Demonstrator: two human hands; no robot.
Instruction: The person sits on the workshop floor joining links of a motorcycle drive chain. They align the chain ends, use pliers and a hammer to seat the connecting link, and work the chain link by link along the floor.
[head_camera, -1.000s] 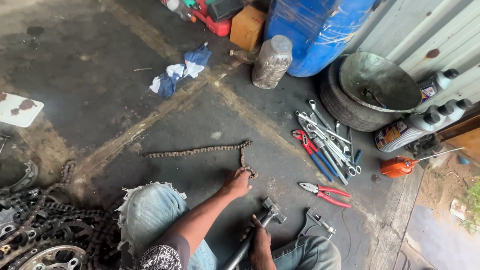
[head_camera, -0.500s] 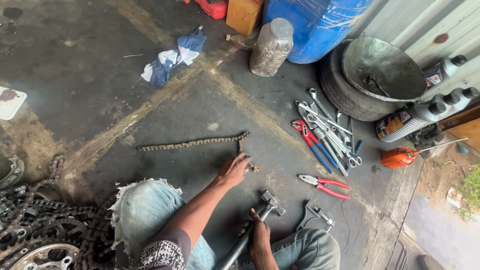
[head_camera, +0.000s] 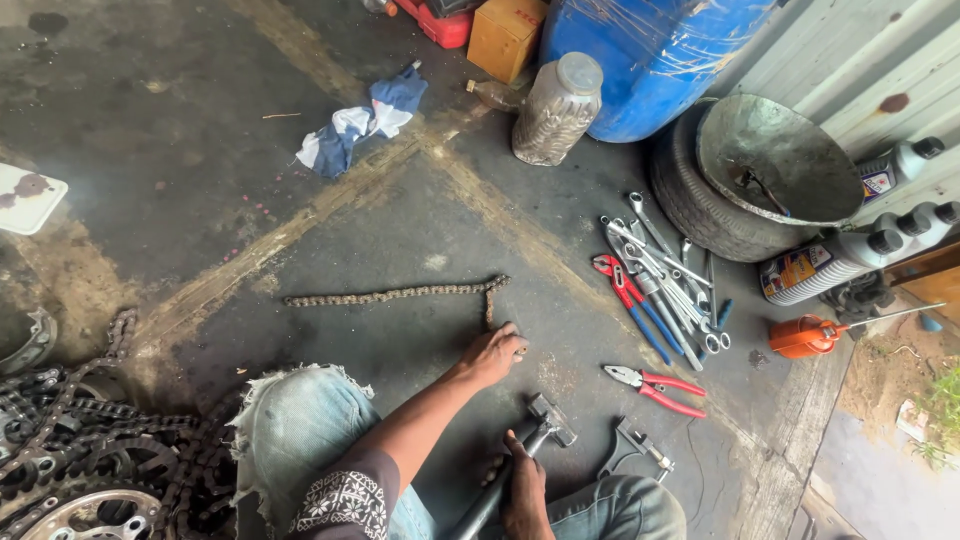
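Note:
A greasy drive chain (head_camera: 400, 294) lies stretched on the concrete floor and bends toward me at its right end. My left hand (head_camera: 492, 354) rests on that near end, fingers pressed down on the links. Just below, my right hand (head_camera: 522, 488) grips the handle of a metal hammer (head_camera: 550, 420), whose head sits low over the floor close to my left hand. My knees in torn jeans frame both hands.
Red-handled pliers (head_camera: 655, 385), a small clamp tool (head_camera: 632, 447) and a spread of wrenches (head_camera: 660, 275) lie to the right. Behind are a tyre with a metal bowl (head_camera: 770, 165), oil bottles (head_camera: 830, 262), an orange oil can (head_camera: 805, 335), a blue barrel (head_camera: 650, 50), a jar (head_camera: 557, 108) and a rag (head_camera: 360, 120). Chains and a sprocket (head_camera: 80, 450) lie left.
My left hand stays on the chain's end and my right hand keeps the hammer; the hammer head shifts only slightly. The view has drifted a little.

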